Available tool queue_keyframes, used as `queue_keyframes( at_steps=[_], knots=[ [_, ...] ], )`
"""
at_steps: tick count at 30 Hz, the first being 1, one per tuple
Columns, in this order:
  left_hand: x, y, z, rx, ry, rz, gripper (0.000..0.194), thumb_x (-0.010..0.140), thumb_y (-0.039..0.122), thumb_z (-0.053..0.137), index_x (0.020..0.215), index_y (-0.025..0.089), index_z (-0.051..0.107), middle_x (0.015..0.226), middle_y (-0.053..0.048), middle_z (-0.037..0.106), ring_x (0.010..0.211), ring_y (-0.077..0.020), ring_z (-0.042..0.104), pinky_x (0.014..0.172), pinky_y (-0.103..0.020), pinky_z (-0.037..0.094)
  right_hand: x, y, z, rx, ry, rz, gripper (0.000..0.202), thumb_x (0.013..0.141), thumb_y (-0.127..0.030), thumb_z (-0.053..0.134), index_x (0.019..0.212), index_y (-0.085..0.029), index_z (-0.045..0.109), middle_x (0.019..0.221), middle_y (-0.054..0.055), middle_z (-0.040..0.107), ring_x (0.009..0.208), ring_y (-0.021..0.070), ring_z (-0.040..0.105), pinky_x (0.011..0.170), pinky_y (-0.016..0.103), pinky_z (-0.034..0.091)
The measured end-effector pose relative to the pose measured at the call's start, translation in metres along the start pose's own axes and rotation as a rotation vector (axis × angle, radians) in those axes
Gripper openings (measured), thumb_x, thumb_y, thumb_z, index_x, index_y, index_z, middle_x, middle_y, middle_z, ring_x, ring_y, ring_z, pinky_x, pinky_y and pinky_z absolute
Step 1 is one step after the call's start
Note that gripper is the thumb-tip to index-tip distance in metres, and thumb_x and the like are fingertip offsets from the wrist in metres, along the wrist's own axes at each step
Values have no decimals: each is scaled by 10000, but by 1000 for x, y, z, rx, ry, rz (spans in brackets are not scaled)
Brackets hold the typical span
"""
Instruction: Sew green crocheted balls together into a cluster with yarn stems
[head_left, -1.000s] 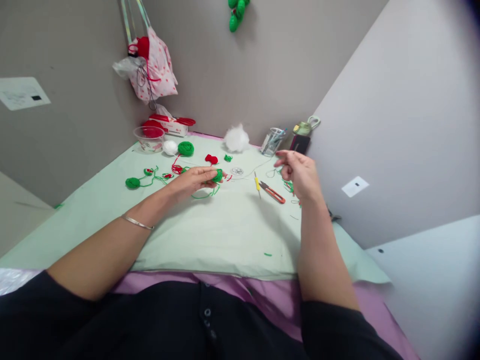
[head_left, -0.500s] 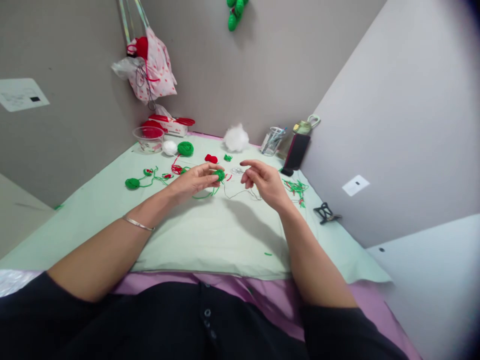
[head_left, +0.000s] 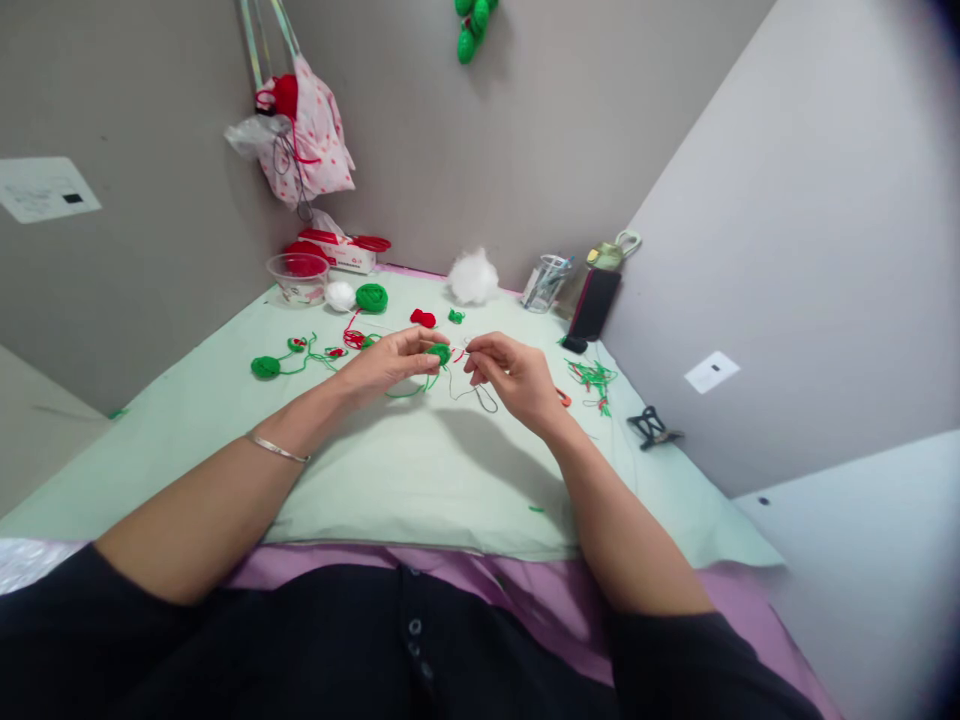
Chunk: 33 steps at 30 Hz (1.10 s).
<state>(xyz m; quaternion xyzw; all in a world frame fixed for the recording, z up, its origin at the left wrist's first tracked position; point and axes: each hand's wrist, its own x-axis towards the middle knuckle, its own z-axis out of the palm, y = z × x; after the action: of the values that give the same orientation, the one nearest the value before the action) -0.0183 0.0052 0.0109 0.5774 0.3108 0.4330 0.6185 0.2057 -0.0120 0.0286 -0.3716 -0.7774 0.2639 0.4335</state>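
My left hand [head_left: 395,362] holds a small green crocheted piece [head_left: 439,354] between thumb and fingers, with a green yarn tail hanging below. Close to its right, my right hand [head_left: 506,370] is closed in a pinch on a thin, pale sewing needle [head_left: 460,349] that points at the green piece; fine detail is too small to see. A dark thread [head_left: 486,400] loops beneath both hands. Behind them lie a red crocheted piece [head_left: 423,318] and a small green one [head_left: 456,316].
Left on the table are a green crocheted oval [head_left: 265,367], tangled red yarn [head_left: 355,339], a green yarn ball [head_left: 371,297] and a clear tub [head_left: 297,285]. White stuffing [head_left: 473,277], a pen holder [head_left: 546,283] and a phone [head_left: 595,305] stand behind; yarn scraps [head_left: 592,376] and a black claw clip [head_left: 654,427] lie right.
My right hand has moved slightly left and down toward the green piece, its fingers drawn into a pinch. The dark thread now hangs in a loop. My left hand stays almost still.
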Motion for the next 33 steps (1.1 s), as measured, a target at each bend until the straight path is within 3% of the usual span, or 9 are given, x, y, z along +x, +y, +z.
queue_keyframes(
  at_steps=[10,21,33],
  knots=[
    [4,-7,-4,145,66,52,396,681,345,858,1028,211,722,1000,-38,700,980,-192,622,942,-367,449,-1,-8,0,-219,-51,-19,137,939,-214,511,946,-210,648,758,-6,699,622,115,685,660,244,508],
    [3,-3,-1,40,58,53,373,634,258,878,973,207,731,1010,-42,724,978,-184,642,931,-358,463,5,1,7,173,-48,156,123,878,-289,571,878,-182,633,708,4,684,569,122,664,588,253,537],
    [4,-7,1,28,48,114,377,633,238,894,983,217,752,998,-33,719,1007,-190,640,957,-362,469,5,-1,12,298,-106,221,204,873,-386,624,878,-183,618,690,3,670,584,131,652,592,265,519]
  ],
)
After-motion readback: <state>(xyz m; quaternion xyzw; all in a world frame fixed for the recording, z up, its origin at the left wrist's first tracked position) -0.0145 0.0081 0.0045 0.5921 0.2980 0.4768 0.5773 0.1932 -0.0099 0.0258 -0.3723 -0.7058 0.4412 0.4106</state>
